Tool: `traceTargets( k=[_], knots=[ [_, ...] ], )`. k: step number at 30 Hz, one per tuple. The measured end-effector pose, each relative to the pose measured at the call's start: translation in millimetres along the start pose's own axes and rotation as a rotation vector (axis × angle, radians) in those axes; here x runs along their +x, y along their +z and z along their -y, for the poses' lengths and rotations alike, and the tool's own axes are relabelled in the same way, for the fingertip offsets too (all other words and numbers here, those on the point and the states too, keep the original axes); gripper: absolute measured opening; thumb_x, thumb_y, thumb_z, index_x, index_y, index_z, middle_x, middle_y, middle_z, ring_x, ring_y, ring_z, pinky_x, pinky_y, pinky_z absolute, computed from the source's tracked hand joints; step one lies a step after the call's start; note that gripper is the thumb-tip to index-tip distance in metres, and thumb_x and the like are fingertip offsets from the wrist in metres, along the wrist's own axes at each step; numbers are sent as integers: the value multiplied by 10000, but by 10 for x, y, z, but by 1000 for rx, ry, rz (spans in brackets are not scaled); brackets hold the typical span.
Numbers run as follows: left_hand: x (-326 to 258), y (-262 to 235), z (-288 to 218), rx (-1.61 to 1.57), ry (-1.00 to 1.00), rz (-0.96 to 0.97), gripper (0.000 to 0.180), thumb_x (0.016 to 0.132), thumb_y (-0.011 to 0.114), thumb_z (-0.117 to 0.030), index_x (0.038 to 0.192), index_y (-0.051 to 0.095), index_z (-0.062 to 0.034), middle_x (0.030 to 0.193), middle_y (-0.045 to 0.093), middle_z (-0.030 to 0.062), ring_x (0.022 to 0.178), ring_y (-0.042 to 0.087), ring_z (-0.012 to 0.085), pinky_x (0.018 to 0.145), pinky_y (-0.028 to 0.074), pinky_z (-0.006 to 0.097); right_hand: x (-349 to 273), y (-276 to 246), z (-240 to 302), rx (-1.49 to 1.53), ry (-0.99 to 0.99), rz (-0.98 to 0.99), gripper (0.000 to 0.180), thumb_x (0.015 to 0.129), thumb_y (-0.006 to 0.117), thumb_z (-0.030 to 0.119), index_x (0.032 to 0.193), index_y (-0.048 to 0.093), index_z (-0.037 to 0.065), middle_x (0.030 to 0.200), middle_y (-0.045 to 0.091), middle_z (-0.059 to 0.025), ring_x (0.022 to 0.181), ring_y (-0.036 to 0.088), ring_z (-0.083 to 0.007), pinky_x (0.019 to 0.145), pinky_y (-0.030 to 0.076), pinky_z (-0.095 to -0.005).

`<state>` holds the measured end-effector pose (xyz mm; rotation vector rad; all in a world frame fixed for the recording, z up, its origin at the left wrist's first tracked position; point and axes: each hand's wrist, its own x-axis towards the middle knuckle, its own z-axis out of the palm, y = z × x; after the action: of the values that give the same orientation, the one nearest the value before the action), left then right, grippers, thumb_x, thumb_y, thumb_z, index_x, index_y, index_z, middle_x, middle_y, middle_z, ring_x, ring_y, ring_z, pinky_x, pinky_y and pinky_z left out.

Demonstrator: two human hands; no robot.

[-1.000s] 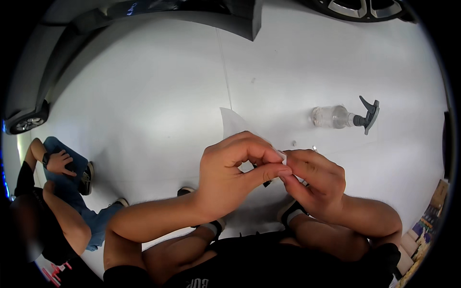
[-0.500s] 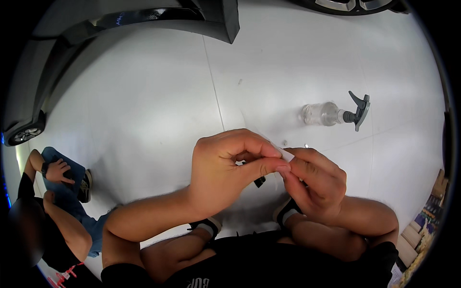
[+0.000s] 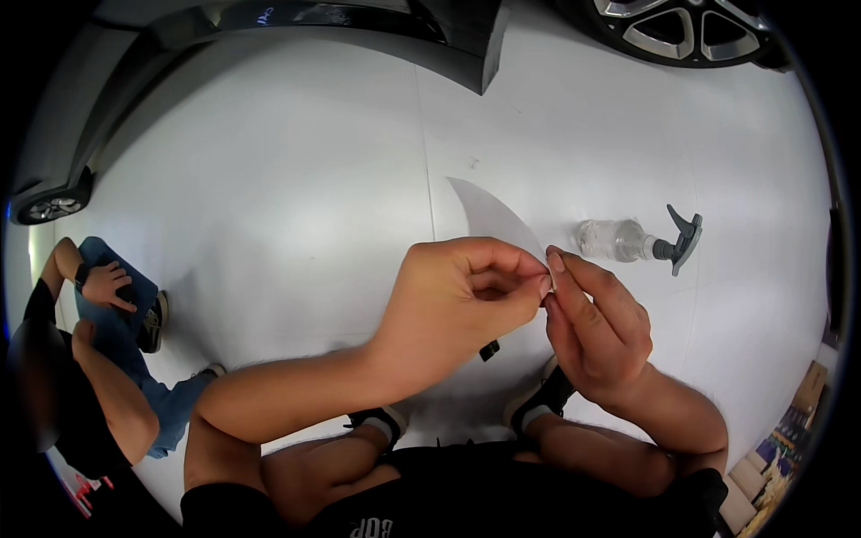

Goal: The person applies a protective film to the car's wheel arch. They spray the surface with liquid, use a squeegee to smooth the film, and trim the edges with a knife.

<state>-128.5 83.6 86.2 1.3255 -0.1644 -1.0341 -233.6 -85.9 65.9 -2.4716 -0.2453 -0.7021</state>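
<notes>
Head view, sheet [image 3: 493, 215] (pale), more visible

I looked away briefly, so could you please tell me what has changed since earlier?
The right hand has spread its fingertips upward from its thumb; more of the pale sheet shows past the left hand. The left hand still pinches the sheet, and the spray bottle still lies on its side.

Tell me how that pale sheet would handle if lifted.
The pale sheet is probably light and bendy, since its edge shows hardly any thickness. Much of it reaches past the left hand, so it may swing or flutter.
</notes>
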Motion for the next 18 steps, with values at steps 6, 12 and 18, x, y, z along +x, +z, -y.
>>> traceTargets(
  k=[6, 12, 18],
  knots=[
    [119, -147, 60, 218, 99, 36, 63, 923, 697, -2, 966, 662, 26, 977, 707, 60, 882, 695, 134, 810, 595, 292, 44, 23, -38, 556, 670, 179, 119, 917, 673, -44, 1030, 710, -38, 949, 721, -125, 796, 702, -164, 716, 577, -278],
    [154, -389, 369, 54, 116, 72, 75, 970, 619, -38, 999, 614, 31, 1025, 690, 94, 963, 697, 170, 851, 603, 323, 75, 267, -228, 1059, 1105, 38, 69, 1007, 621, 89, 970, 633, 32, 858, 678, -36, 733, 632, -126, 705, 535, -281],
    [72, -566, 263, -250, 110, -80, 189, 1007, 657, -117, 1054, 591, 54, 1049, 695, 135, 957, 705, 170, 863, 616, 317, 418, 496, -19, 1080, 980, 214, 91, 1033, 613, 64, 1077, 601, -14, 956, 714, -106, 861, 706, -160, 790, 591, -322]
  ],
)
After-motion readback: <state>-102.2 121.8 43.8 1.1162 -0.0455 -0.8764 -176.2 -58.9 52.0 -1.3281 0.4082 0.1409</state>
